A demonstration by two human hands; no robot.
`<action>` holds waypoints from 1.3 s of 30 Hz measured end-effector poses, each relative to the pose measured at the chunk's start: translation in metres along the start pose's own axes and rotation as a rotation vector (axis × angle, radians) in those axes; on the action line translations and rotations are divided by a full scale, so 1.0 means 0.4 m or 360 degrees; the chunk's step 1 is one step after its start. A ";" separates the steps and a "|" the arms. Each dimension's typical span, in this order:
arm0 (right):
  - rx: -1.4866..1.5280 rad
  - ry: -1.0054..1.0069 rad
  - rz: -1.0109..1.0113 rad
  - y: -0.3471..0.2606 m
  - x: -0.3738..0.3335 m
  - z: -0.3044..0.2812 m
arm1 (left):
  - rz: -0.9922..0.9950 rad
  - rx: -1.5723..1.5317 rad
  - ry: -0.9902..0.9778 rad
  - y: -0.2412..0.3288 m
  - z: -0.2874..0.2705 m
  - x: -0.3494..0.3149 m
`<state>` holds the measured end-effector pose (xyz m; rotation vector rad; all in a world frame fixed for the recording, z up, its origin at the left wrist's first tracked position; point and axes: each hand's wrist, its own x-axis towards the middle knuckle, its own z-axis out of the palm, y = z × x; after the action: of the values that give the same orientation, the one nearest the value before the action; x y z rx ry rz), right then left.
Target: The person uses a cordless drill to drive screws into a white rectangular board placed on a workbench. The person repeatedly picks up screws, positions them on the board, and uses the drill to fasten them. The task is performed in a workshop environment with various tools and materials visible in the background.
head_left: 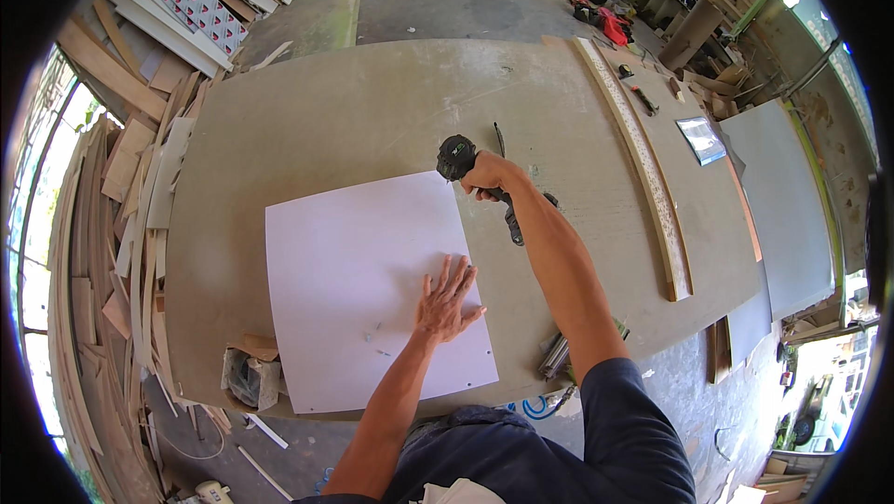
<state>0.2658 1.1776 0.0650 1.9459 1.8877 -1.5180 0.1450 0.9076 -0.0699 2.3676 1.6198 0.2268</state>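
A square white panel [363,253] lies on the large tan worktable, with small dark holes showing near its lower right corner. My left hand [447,301] rests flat on it by the right edge, fingers spread. My right hand [489,174] is wrapped round the grip of a black cordless drill [456,158], whose head is over the panel's upper right corner. Its battery base [514,225] shows beside my forearm. Whether the bit touches the panel cannot be seen. A thin dark pencil-like stick [500,139] lies just beyond the drill.
A long pale board [643,178] runs along the table's right side, near a hammer [644,101] and a shiny flat packet [700,141]. At the near left edge sits an open box [250,378]. A metal tool [556,357] lies near my right elbow. Stacked timber [102,225] lines the left.
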 end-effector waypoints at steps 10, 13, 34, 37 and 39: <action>-0.0020 -0.0007 -0.0013 -0.012 -0.009 0.001 | 0.0007 0.0015 0.0007 -0.003 0.000 -0.001; -0.0027 -0.0016 -0.0020 -0.010 -0.002 -0.001 | 0.0004 0.0013 0.0015 -0.003 0.002 -0.002; -0.0080 -0.0048 0.0033 0.010 0.014 -0.013 | -0.0034 0.0035 -0.0141 0.006 -0.020 0.007; -0.0138 -0.0061 0.0056 -0.003 0.008 -0.013 | -0.0035 0.0049 -0.0123 0.003 -0.013 0.005; -0.0191 -0.0073 0.0077 -0.011 0.013 -0.017 | -0.0030 0.0061 -0.0113 0.005 -0.014 0.006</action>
<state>0.2652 1.1867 0.0680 1.8754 1.8532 -1.3896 0.1461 0.9098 -0.0643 2.3592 1.6268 0.1080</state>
